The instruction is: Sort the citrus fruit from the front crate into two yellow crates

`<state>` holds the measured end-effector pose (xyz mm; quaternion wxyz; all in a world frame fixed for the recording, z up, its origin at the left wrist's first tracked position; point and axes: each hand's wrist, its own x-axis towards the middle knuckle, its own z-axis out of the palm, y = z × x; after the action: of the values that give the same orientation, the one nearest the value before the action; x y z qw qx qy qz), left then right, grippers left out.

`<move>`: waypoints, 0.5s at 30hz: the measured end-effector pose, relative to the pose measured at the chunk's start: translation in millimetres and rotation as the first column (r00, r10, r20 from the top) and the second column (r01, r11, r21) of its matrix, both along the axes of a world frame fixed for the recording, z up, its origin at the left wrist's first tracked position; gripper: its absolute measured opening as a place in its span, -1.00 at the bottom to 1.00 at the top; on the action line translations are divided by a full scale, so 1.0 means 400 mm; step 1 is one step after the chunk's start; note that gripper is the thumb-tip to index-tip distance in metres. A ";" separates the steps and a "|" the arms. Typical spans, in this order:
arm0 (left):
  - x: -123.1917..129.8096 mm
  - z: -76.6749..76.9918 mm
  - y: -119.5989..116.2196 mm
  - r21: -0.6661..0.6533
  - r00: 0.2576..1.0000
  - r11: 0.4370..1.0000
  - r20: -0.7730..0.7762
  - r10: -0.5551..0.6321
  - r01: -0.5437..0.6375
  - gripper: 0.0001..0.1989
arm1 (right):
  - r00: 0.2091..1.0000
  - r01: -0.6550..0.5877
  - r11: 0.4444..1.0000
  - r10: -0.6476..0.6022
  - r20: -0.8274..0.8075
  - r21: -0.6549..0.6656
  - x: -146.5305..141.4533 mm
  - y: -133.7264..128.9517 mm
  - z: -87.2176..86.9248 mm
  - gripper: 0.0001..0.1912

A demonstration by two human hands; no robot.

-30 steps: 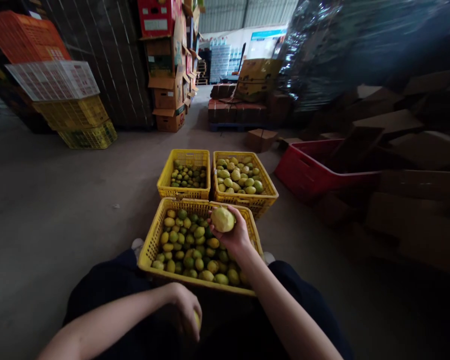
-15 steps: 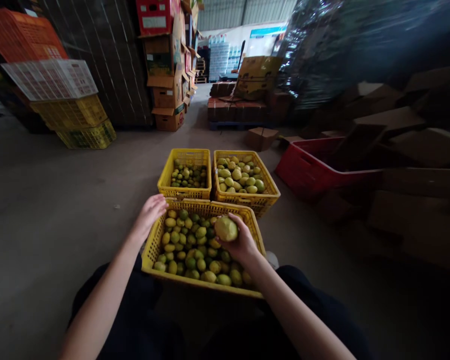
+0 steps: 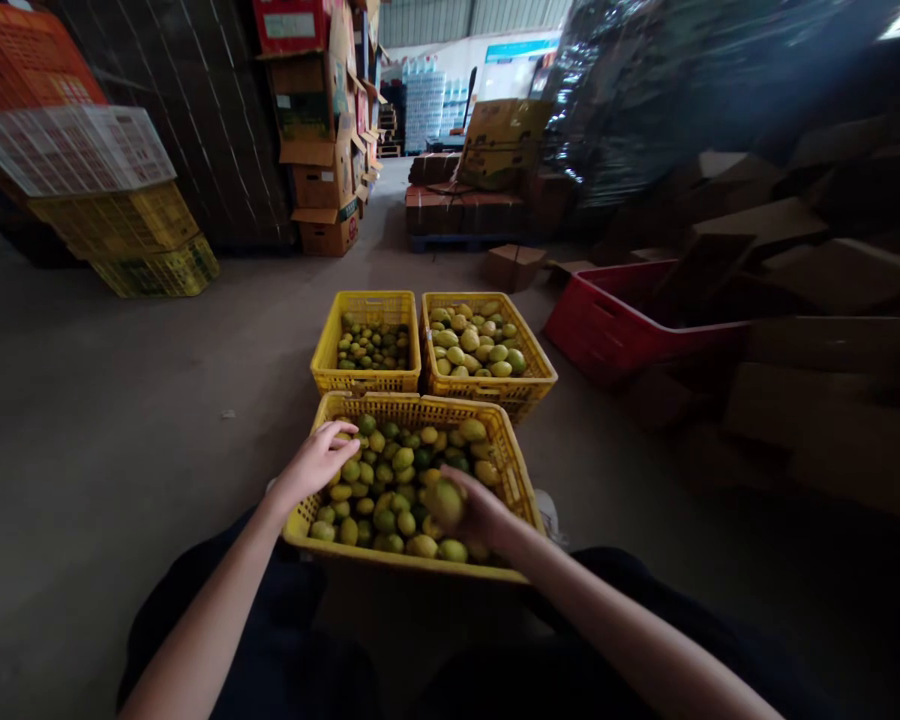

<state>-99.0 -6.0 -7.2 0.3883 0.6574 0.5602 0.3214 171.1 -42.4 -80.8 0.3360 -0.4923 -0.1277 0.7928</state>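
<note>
A yellow plastic crate (image 3: 412, 567) full of green and yellow lemons (image 3: 382, 495) stands right in front of me, between my legs. My right hand (image 3: 483, 510) is low over the right half of this crate, its fingers wrapped round a large yellow-green lemon (image 3: 445, 502), slightly blurred. Over the crate's left side reaches my left hand (image 3: 321, 460), palm down with fingers stretched out above the fruit. Whether its fingertips touch any lemons I cannot tell.
Behind the near crate stand two more yellow crates: the left one (image 3: 364, 381) holds smaller, greener lemons, the right one (image 3: 487, 386) larger ones. A red crate (image 3: 615, 345) and loose cardboard lie at right. Stacked crates (image 3: 131, 225) stand at left, stacked cartons (image 3: 322, 185) behind.
My right hand has lowered toward the lemons with the large lemon in it. My left hand has moved right, from the crate's rim to over the fruit. The view has shifted slightly.
</note>
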 end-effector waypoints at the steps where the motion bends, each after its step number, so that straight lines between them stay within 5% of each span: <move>1: 0.001 0.000 0.000 0.008 1.000 1.000 -0.007 -0.012 0.012 -0.72 | 0.987 0.156 0.985 -0.153 -0.046 0.070 0.032 0.043 0.046 -0.81; 3: 0.003 0.000 -0.001 0.013 0.999 0.999 -0.022 -0.037 0.037 -0.70 | 0.923 0.382 0.902 -0.359 -0.142 0.202 0.096 0.114 0.135 -0.74; 6: 0.008 -0.003 -0.002 -0.004 0.995 0.997 -0.068 -0.075 0.075 -0.70 | 0.905 0.424 0.863 -0.395 -0.158 0.274 0.157 0.147 0.209 -0.77; 11: 0.013 -0.012 -0.012 -0.010 0.954 0.987 -0.256 -0.157 0.160 -0.70 | 0.991 0.135 0.953 -0.122 -0.062 0.270 0.141 0.085 0.194 -0.75; 15: 0.022 -0.052 -0.021 -0.094 0.863 0.962 -0.427 -0.271 0.256 -0.66 | 0.996 0.085 0.940 -0.081 -0.026 0.330 0.129 0.068 0.181 -0.79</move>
<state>-90.3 -14.6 -28.0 0.3046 0.7760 0.5430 0.1007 222.7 -15.4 -8.2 0.4479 -0.4290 -0.2360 0.7481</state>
